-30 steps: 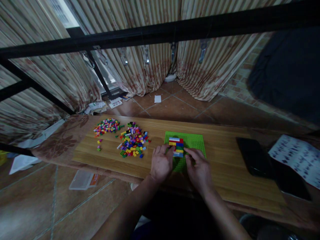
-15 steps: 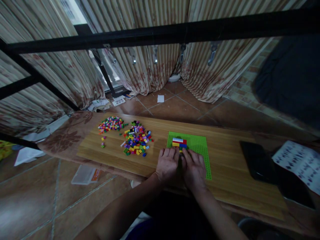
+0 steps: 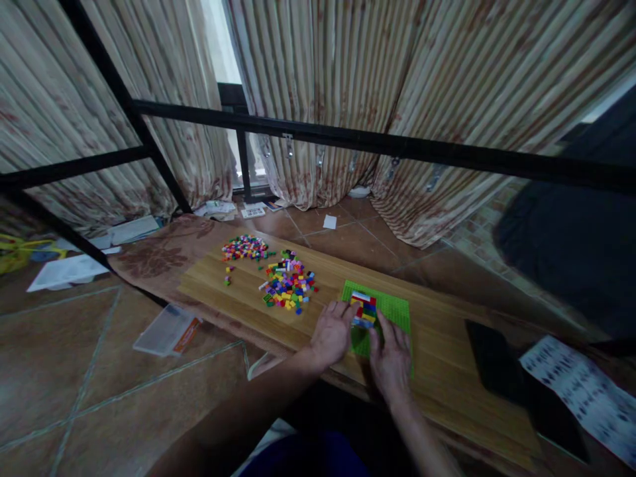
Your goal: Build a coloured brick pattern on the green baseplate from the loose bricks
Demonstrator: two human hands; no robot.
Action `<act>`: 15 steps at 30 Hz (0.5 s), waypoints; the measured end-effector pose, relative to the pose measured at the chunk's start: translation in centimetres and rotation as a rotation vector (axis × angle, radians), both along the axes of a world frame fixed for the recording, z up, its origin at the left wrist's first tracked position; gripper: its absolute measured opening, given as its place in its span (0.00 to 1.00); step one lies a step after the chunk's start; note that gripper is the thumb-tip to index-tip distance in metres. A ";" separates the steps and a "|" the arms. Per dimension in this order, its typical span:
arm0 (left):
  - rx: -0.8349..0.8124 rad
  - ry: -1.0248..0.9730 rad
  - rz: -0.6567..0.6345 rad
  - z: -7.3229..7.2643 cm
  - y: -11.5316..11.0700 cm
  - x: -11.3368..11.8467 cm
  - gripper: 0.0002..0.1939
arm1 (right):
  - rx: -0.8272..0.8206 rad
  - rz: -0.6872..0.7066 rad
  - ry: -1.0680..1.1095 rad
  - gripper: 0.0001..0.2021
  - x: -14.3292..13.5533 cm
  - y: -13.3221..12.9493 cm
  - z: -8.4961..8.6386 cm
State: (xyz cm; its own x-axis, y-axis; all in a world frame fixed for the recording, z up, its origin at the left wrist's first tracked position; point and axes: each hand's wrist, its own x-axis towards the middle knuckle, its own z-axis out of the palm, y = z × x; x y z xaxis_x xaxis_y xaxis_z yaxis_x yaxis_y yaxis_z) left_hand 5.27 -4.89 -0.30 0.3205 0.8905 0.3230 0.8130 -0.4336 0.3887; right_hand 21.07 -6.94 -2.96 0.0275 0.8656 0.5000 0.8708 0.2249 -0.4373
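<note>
A small block of stacked toy bricks (image 3: 365, 309) in white, red, blue and yellow stands on a green studded baseplate (image 3: 396, 306). My left hand (image 3: 332, 334) lies over the plate's left edge, its fingers reaching to the left side of the stack. On the other side is my right hand (image 3: 392, 354), thumb and forefinger apart, with the fingertips close to the stack's right front. Its fingers are open and I see nothing in them. Whether the left fingertips press on a brick is too small to tell.
Left of the plate lie a pile of mixed bricks (image 3: 289, 283) and a pile of smaller pieces (image 3: 245, 247) on the wooden board (image 3: 437, 344). At right are a black tablet-like slab (image 3: 491, 358) and a printed sheet (image 3: 579, 387). A dark rail (image 3: 338, 134) crosses beyond.
My hands have moved apart, uncovering more of the brick stack and the front of the plate. The camera view has tilted and shifted, so the board slopes more down to the right.
</note>
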 end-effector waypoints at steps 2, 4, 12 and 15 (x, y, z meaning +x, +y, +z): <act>0.013 -0.057 0.038 -0.3 -0.7 -1.3 0.21 | 0.009 0.017 0.025 0.20 0.1 -0.8 0.4; 0.036 -0.118 0.110 -1.0 -1.5 -3.4 0.20 | -0.008 0.056 0.055 0.18 -0.1 -2.1 0.2; 0.180 -0.151 0.708 -4.1 -1.7 -15.2 0.20 | -0.136 0.405 0.120 0.13 -5.2 -6.9 -3.0; 0.135 -0.023 0.800 -4.4 -0.5 -18.1 0.20 | -0.166 0.461 0.096 0.13 -7.6 -5.7 -2.7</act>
